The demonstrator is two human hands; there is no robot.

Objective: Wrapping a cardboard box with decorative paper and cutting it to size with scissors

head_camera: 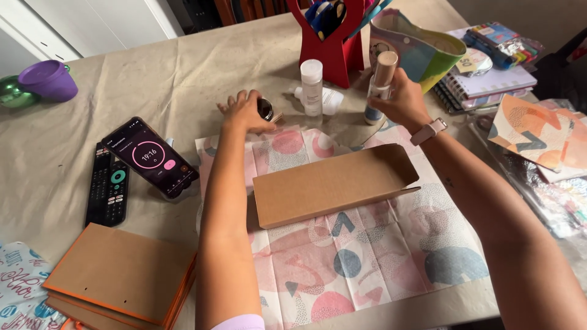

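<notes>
A: Left hand (244,113), position?

B: Far side of the patterned tissue sheet (367,256), fingers (227,109) curled over a small dark jar (265,109) sitting on the bench (171,79). Holding it from above.

A: Right hand (400,101)?

B: Raised just past the sheet's far right corner, fingers closed round a slim beige tube bottle (384,73), upright. A watch with a pale strap (428,131) on that wrist.

A: Between the hands?

B: A white bottle (312,85) standing upright, a smaller white container (330,101) lying behind it. Behind those, a red stand (333,58) and a colourful gift bag (422,52).

A: What lies nearer the person?

B: A flat brown cardboard box (330,186) across the sheet, both forearms reaching over or past it. It sits between the person and the bottles.

A: Left side?

B: A phone (150,157) propped up showing a round timer, two black remotes (109,186) beside it, a stack of brown boxes with orange edges (122,275), a purple cup (49,79) far off.

A: Right side?

B: Spiral notebooks (483,85), a pack of markers (501,46), patterned paper sheets (538,131).
</notes>
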